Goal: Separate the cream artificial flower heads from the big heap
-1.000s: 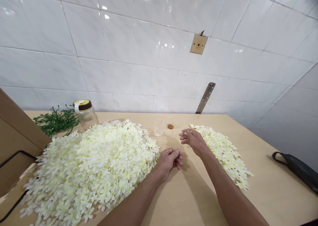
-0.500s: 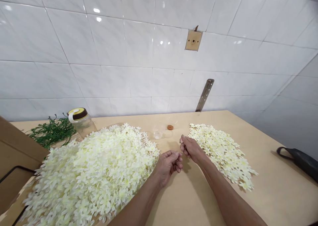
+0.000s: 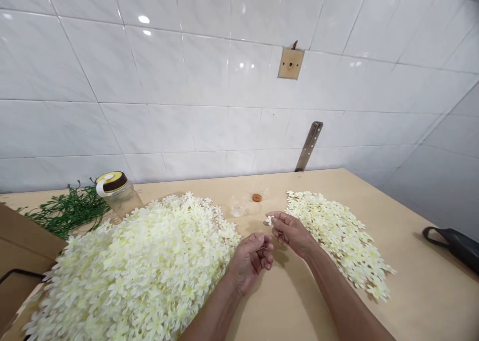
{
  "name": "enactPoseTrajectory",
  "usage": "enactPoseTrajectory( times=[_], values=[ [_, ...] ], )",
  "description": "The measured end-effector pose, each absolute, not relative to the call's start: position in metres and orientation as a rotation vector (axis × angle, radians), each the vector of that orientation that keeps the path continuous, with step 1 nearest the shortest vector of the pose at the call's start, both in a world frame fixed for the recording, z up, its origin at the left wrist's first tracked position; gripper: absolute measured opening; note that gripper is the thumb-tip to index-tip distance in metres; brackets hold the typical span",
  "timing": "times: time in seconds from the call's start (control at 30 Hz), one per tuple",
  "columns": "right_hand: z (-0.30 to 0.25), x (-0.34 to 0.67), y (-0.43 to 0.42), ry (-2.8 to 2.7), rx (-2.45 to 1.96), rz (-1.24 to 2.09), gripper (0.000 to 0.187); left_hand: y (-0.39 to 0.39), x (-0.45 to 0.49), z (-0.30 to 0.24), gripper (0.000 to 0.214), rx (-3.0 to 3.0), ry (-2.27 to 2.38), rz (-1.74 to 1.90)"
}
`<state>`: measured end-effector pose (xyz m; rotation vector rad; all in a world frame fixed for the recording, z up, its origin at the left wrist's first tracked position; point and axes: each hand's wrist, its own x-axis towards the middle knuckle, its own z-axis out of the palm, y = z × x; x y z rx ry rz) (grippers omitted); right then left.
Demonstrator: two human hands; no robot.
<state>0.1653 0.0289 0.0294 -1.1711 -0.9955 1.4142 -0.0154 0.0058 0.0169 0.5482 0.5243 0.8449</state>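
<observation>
A small white artificial flower is pinched between the thumb and fingers of my right hand, over the middle of the table. My left hand is close beside it, a little lower and to the left, thumb against curled fingers; whatever it may hold is too small to make out. A large heap of cream-white artificial flowers spreads to the left, its edge near my left hand. On the right lies a flatter patch of the same flowers, partly behind my right forearm.
Behind my hands are a clear round plastic piece and a small brown disc. A bottle with a yellow-brown lid, green plastic stems and a cardboard box stand left. A black strapped object lies right.
My right hand has turned and its fingers have straightened somewhat, bringing the white flower into plain sight. My left hand has shifted slightly down. The view has tilted a little.
</observation>
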Motion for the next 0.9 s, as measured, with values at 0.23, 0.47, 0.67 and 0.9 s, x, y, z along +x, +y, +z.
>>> enactPoseTrajectory(
  times=[0.23, 0.47, 0.67, 0.9],
  values=[
    [0.023, 0.174, 0.031, -1.032, -1.11, 1.426, 0.041, 0.011, -0.018, 0.015, 0.033, 0.533, 0.519, 0.863],
    [0.031, 0.174, 0.028, -1.146, -1.103, 1.329, 0.036, 0.014, -0.012, 0.013, 0.035, 0.519, 0.649, 0.945],
    [0.047, 0.155, 0.018, -1.369, -1.145, 1.363, 0.03, 0.014, -0.009, 0.014, 0.038, 0.602, 0.699, 0.944],
    [0.051, 0.156, 0.012, -1.542, -1.18, 1.377, 0.03, 0.013, -0.011, 0.014, 0.04, 0.634, 0.689, 0.96]
  ],
)
